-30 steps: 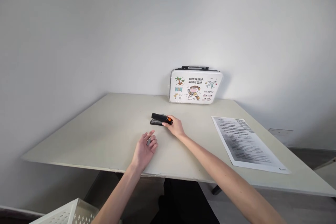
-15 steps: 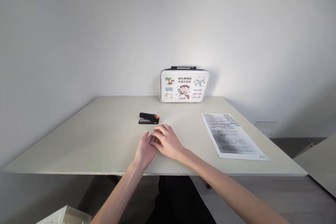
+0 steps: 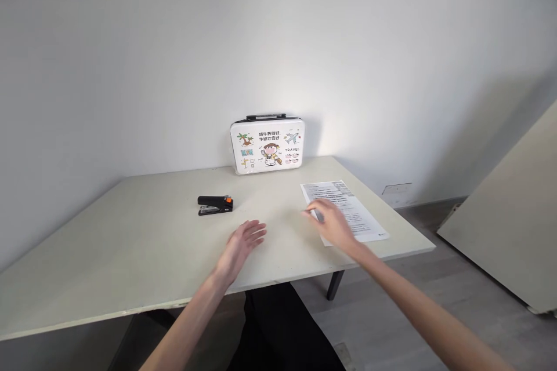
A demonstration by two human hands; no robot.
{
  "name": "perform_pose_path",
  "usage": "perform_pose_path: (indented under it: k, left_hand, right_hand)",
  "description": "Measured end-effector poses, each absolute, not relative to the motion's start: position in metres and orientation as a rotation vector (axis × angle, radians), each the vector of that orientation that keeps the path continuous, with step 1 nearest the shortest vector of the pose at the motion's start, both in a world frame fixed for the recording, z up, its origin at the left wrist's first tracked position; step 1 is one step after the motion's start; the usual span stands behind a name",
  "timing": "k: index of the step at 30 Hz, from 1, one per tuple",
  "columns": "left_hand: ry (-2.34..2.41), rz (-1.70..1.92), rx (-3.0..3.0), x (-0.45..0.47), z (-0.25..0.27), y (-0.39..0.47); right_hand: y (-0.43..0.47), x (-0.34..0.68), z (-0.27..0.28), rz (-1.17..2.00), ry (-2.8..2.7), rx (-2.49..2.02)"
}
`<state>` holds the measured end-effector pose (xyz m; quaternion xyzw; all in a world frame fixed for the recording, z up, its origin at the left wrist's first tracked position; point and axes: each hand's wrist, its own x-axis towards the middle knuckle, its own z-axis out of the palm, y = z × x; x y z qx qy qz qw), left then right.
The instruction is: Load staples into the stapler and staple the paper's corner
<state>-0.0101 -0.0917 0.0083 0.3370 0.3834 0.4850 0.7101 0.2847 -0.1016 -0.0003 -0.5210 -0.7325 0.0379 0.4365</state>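
Observation:
My left hand (image 3: 242, 247) hovers over the near middle of the table, palm turned inward, fingers stretched out and holding nothing. My right hand (image 3: 332, 222) is above the left part of a printed sheet of paper (image 3: 368, 223), slightly blurred. Its thumb and fingers are pinched together; whatever sits between them is too small to make out. A black stapler (image 3: 214, 205) with an orange piece lies on the table, beyond and to the left of my left hand. Its top arm is slightly raised from the base.
A white case (image 3: 268, 148) with cartoon prints and a black handle stands upright against the wall at the back of the table (image 3: 130, 243). To the right, past the table's edge, a pale panel (image 3: 509, 232) stands on the floor.
My hands were together around a small grey thing and have come apart. The right hand has moved right, over the paper; the left has opened. The view has turned to the right.

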Motion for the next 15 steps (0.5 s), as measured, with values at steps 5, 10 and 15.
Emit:
perform_pose_path:
  k: [5, 10, 15]
  left_hand:
    - [0.958, 1.321, 0.534, -0.066, 0.013, -0.061]
    - [1.018, 1.359, 0.302, -0.102, 0.025, -0.025]
    - [1.036, 1.328, 0.290, -0.110, 0.023, -0.009]
  right_hand:
    - [-0.079, 0.428, -0.044, -0.028, -1.545, -1.831]
    - [-0.064, 0.484, -0.078, -0.086, -1.409, -2.017]
    - [-0.056, 0.493, -0.091, -0.139, -1.403, -2.072]
